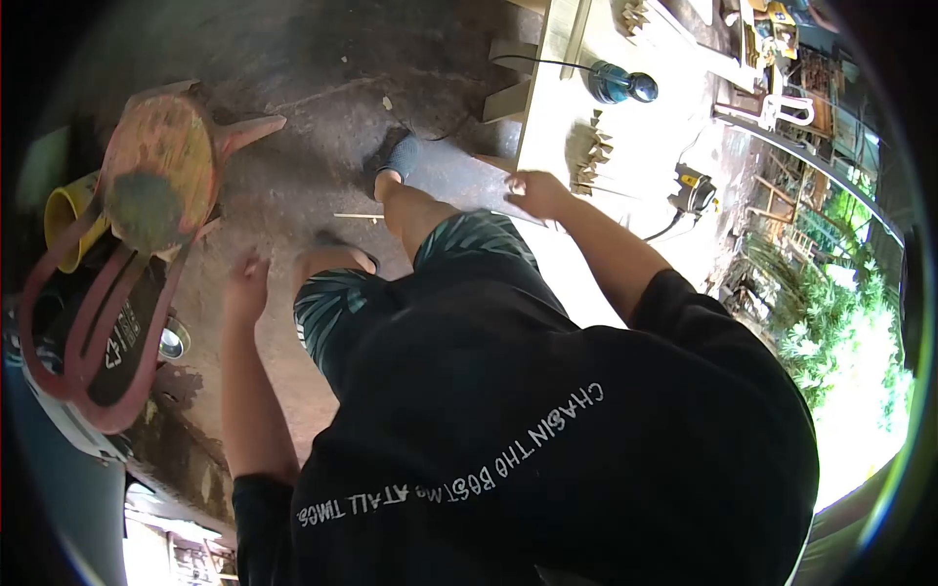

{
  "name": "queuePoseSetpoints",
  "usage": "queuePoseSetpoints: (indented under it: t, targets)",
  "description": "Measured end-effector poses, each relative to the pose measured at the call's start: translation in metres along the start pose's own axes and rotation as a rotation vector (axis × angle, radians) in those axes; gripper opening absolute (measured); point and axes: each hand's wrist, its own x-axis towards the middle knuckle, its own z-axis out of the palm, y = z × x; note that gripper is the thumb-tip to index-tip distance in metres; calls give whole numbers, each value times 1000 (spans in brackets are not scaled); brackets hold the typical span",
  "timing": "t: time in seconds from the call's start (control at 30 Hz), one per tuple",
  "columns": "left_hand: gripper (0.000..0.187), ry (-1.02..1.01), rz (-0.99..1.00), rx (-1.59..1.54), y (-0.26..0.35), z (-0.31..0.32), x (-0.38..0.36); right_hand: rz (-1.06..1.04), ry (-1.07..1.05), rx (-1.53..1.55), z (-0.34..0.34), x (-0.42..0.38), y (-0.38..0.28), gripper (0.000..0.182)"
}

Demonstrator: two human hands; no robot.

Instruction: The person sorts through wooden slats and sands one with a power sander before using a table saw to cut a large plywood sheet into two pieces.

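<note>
My left hand [248, 283] hangs beside my left hip, somewhat blurred, its fingers loosely bent and apart with nothing seen in them. Nearest to it is a worn wooden chair [161, 166] with a round seat and a pinkish curved back. My right hand [537, 193] is held out by the near corner of a pale worktable [552, 107], fingers loosely curled, with no object visible in it. On that table are a teal power tool [614, 84] with a black cord and a row of small notched wood pieces [591, 156].
A yellow bucket [70, 230] stands behind the chair, and a small round tin [174, 339] is nearby. A thin stick [357, 216] lies on the floor by my feet. A yellow-and-black power tool [694, 191] with a cord sits at right. Green plants [850, 313] grow beyond.
</note>
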Motion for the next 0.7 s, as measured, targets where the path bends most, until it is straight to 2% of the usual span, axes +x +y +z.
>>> queuePoseSetpoints:
  t: [0.07,0.1,0.13,0.17,0.23,0.3,0.33,0.37,0.4,0.43,0.47,0.53,0.6,0.63,0.7]
  targets:
    - [48,-59,128,-21,84,23,58,29,45,28,-29,37,0,49]
    - [51,-30,223,46,101,47,94,56,70,41,-42,49,-4,50]
    - [54,-133,206,18,139,60,121,81,101,53,-61,63,-9,50]
    - [57,-236,193,-10,178,76,148,95,84,-22,-83,76,-14,49]
    - [58,-297,407,129,224,119,214,124,46,-166,-113,99,-18,46]
    - [66,-246,552,240,282,150,263,19,91,-465,-112,129,0,44]
    - [71,-286,533,230,308,168,286,-31,111,-610,-111,142,8,43]
    - [76,-324,522,220,333,186,312,-57,-19,-670,-115,151,4,40]
    - [79,-281,623,215,349,211,338,-76,-9,-653,-112,156,5,39]
    - [83,-238,720,203,365,234,355,-26,-85,-647,-110,160,4,39]
    - [83,-257,724,198,379,258,366,17,-164,-646,-112,164,5,39]
    - [82,-311,733,206,407,294,373,42,-166,-581,-100,168,22,38]
    - [75,-569,739,307,424,320,377,9,-125,-637,-90,175,41,38]
    - [71,-688,739,362,426,332,384,32,-313,-664,-99,179,35,38]
    - [61,-822,684,568,414,359,391,-22,-358,-787,-90,172,31,36]
